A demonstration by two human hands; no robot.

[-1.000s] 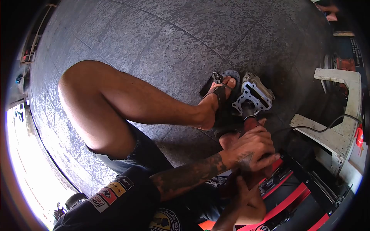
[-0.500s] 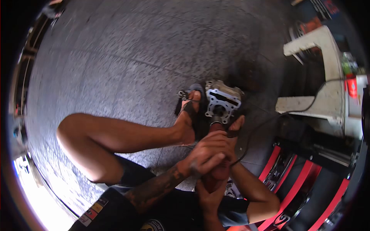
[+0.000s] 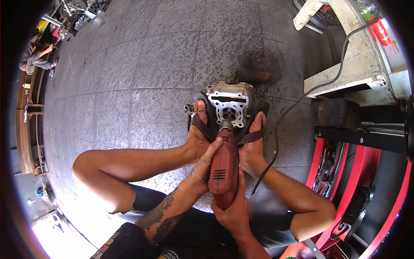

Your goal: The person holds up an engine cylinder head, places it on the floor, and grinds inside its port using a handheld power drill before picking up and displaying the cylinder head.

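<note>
A red power drill [image 3: 221, 170] points away from me, its chuck end at the round opening of a grey metal engine part [image 3: 230, 102]. My left hand [image 3: 206, 163] is wrapped round the front left side of the drill body. Lower down, my right hand [image 3: 235, 212] grips the drill's handle at the rear. The engine part rests on the floor between my two sandaled feet, and whatever the chuck carries is hidden inside the opening.
A black cable [image 3: 278, 125] runs up to the right past a worn white stand [image 3: 340, 82]. Red and black tool shelving [image 3: 360, 172] is at the right. A dark block [image 3: 258, 68] lies beyond the engine part. Another person [image 3: 38, 60] is at the far upper left.
The view has swung so the drill and engine part sit nearer the middle. My left hand has shifted from over the drill to its left side, uncovering the red body.
</note>
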